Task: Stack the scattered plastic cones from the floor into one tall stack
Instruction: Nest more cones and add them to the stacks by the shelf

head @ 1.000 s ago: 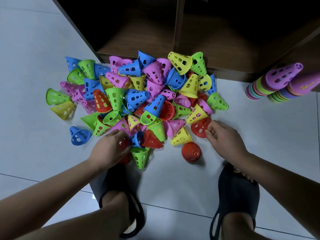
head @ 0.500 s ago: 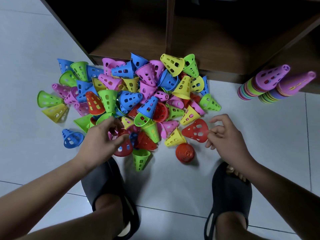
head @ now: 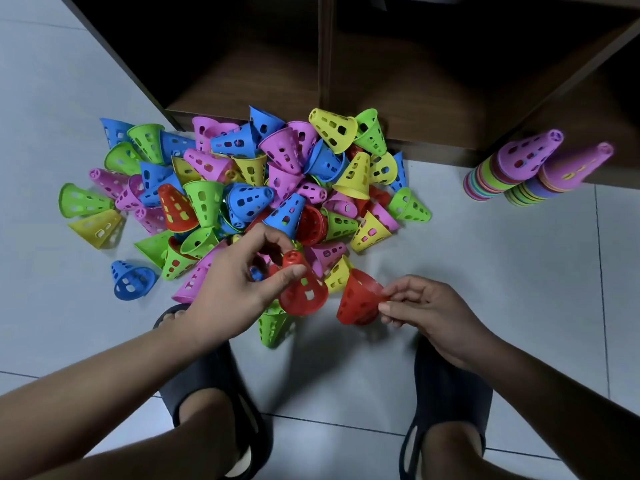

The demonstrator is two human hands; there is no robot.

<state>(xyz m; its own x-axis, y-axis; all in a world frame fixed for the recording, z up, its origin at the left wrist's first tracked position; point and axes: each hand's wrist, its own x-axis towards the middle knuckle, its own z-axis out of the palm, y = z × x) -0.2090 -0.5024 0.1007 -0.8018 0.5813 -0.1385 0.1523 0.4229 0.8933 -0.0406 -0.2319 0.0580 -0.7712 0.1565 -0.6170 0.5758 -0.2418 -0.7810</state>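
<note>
A heap of perforated plastic cones (head: 242, 188) in blue, green, pink, yellow and red lies on the pale tiled floor (head: 485, 271). My left hand (head: 239, 282) pinches a red cone (head: 303, 289) near its tip, held above the heap's near edge. My right hand (head: 419, 306) pinches the rim of a second red cone (head: 356, 299), which tilts with its opening up and to the right. The two red cones are a short gap apart. A green cone (head: 275, 327) lies on the floor just below the left hand.
Two cone stacks (head: 530, 168) topped in pink stand at the right against a dark wooden cabinet (head: 322, 64). My two feet in dark slippers (head: 450, 393) stand just below the hands. A loose blue cone (head: 130, 280) lies left of the heap.
Both hands have lifted a red cone each off the floor and brought them closer together near the heap's front edge.
</note>
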